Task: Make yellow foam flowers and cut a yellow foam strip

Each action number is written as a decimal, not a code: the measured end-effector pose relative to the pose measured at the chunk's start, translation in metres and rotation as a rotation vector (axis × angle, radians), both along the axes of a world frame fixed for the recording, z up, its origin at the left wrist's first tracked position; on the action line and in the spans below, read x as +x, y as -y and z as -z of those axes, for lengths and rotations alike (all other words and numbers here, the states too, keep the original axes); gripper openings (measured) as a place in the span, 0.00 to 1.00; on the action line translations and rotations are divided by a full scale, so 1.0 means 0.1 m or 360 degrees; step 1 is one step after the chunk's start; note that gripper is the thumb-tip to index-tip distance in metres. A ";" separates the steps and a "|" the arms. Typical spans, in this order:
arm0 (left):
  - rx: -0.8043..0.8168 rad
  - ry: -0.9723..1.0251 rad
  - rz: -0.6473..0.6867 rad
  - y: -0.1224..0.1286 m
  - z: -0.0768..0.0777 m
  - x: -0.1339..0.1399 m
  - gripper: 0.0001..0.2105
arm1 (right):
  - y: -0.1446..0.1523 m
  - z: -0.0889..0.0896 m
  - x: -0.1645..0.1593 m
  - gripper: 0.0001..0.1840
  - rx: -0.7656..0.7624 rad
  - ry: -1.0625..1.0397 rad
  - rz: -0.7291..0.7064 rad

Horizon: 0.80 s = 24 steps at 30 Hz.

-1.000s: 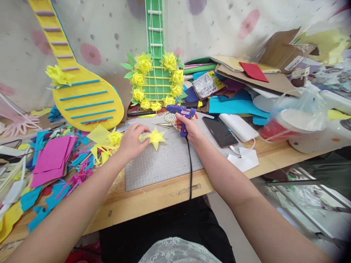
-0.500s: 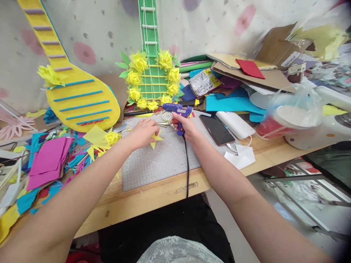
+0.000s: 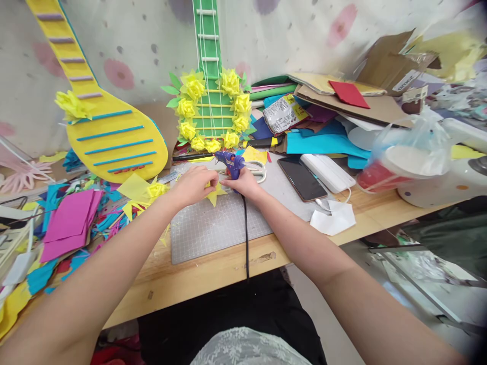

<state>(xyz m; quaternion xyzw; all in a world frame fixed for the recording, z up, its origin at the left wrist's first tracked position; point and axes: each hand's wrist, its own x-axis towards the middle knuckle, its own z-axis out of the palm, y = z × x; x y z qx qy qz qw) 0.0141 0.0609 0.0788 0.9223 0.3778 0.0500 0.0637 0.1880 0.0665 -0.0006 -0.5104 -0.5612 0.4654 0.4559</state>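
Observation:
My right hand (image 3: 245, 182) is wrapped round a purple hot glue gun (image 3: 233, 161), whose black cord (image 3: 246, 238) drops over the table's front edge. Close by on the left, the fingers of my left hand (image 3: 196, 185) are closed on a yellow paper flower (image 3: 215, 194) with pointed petals, partly hidden under them. Both hands are over a grey cutting mat (image 3: 213, 228). Scissors (image 3: 259, 172) with white handles lie just behind my right hand. Left of my left hand sits another yellow paper flower (image 3: 155, 190).
A green paper instrument (image 3: 215, 111) ringed with yellow flowers and a yellow one (image 3: 122, 137) lean at the back. A phone (image 3: 302, 178), a white power bank (image 3: 327, 173) and a bagged cup (image 3: 399, 162) stand right. Magenta sheets (image 3: 70, 218) and coloured scraps cover the left.
My right hand has brought the glue gun leftward, close to my left hand and the flower. The white-handled scissors now show behind it. My left hand has barely moved.

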 end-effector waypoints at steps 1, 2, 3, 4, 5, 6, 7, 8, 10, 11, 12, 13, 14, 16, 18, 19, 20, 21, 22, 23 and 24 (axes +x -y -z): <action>-0.0007 0.0025 -0.0024 0.00 0.00 -0.01 0.03 | 0.01 -0.01 -0.01 0.18 -0.0002 0.0054 0.0008; -0.0020 0.0060 -0.0050 0.00 -0.01 -0.02 0.05 | 0.02 -0.02 -0.01 0.17 -0.0014 0.0104 0.0017; -0.0042 0.0103 -0.0078 0.00 -0.02 -0.03 0.07 | 0.03 -0.04 -0.02 0.15 -0.0026 0.0143 0.0022; -0.0075 0.0156 -0.0115 0.00 -0.02 -0.05 0.08 | 0.04 -0.06 -0.03 0.15 -0.0034 0.0167 0.0016; -0.0115 0.0215 -0.0164 0.01 -0.03 -0.06 0.09 | 0.05 -0.07 -0.04 0.14 -0.0040 0.0175 0.0011; -0.0161 0.0279 -0.0222 0.01 -0.04 -0.08 0.08 | 0.06 -0.08 -0.04 0.14 -0.0043 0.0172 0.0008; -0.0203 0.0349 -0.0287 0.01 -0.05 -0.09 0.07 | 0.07 -0.08 -0.05 0.14 -0.0042 0.0161 0.0010; -0.0242 0.0425 -0.0356 0.01 -0.06 -0.11 0.06 | 0.07 -0.08 -0.06 0.14 -0.0037 0.0146 0.0016; -0.0304 0.0608 -0.0504 0.02 -0.07 -0.13 0.04 | 0.07 -0.08 -0.07 0.14 -0.0028 0.0112 0.0031; -0.0343 0.0724 -0.0582 0.01 -0.08 -0.15 0.04 | 0.07 -0.08 -0.07 0.13 -0.0025 0.0097 0.0034; -0.0398 0.0856 -0.0661 0.01 -0.08 -0.16 0.05 | 0.07 -0.08 -0.07 0.13 -0.0024 0.0087 0.0032; -0.0466 0.0992 -0.0735 0.02 -0.07 -0.17 0.07 | 0.07 -0.08 -0.06 0.13 -0.0025 0.0081 0.0030; -0.0545 0.1120 -0.0798 0.02 -0.07 -0.18 0.08 | 0.07 -0.08 -0.06 0.13 -0.0025 0.0078 0.0028; -0.0707 0.1308 -0.0885 0.03 -0.06 -0.18 0.12 | 0.07 -0.09 -0.06 0.13 -0.0021 0.0079 0.0025; -0.0827 0.1374 -0.0933 0.05 -0.05 -0.18 0.15 | 0.06 -0.08 -0.05 0.13 -0.0016 0.0068 0.0024; -0.0854 0.1376 -0.0956 0.06 -0.04 -0.17 0.16 | 0.06 -0.07 -0.05 0.13 -0.0016 0.0056 0.0021; -0.0849 0.1366 -0.0983 0.06 -0.02 -0.16 0.16 | 0.06 -0.07 -0.05 0.13 -0.0018 0.0043 0.0017; -0.0814 0.1353 -0.1017 0.07 0.00 -0.15 0.16 | 0.05 -0.06 -0.05 0.13 -0.0020 0.0032 0.0015; -0.0765 0.1343 -0.1053 0.07 0.03 -0.13 0.15 | 0.05 -0.06 -0.05 0.13 -0.0020 0.0023 0.0016; -0.0717 0.1342 -0.1089 0.07 0.07 -0.12 0.14 | 0.04 -0.05 -0.05 0.13 -0.0016 0.0016 0.0017; -0.0685 0.1350 -0.1121 0.07 0.10 -0.11 0.14 | 0.04 -0.05 -0.04 0.13 -0.0011 0.0010 0.0017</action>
